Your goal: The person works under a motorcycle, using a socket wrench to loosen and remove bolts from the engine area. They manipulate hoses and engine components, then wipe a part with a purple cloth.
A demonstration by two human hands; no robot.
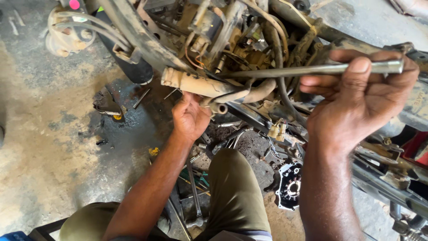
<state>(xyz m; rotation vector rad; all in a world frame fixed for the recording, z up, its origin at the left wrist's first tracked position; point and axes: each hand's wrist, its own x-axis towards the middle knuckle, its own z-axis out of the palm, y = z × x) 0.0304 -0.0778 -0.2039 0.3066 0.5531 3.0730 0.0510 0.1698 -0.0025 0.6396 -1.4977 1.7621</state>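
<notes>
My right hand [356, 98] grips the near end of a long steel rod tool [312, 69] that runs leftward into the dirty underside of a motorcycle frame [147, 42]. My left hand [189, 117] reaches up under the frame, its fingers curled just below a mud-caked tan tube [191, 82] and a bent hose end [219, 108]; whether it grips anything is hidden. Cables and hoses [278, 49] crowd the space between the two hands.
Wrenches and loose tools [196, 187] lie on the oily concrete floor between my knees. A round black engine cover [290, 185] rests on the ground at right. A dark oil patch [120, 120] spreads at left. Red parts [417, 147] sit at the far right.
</notes>
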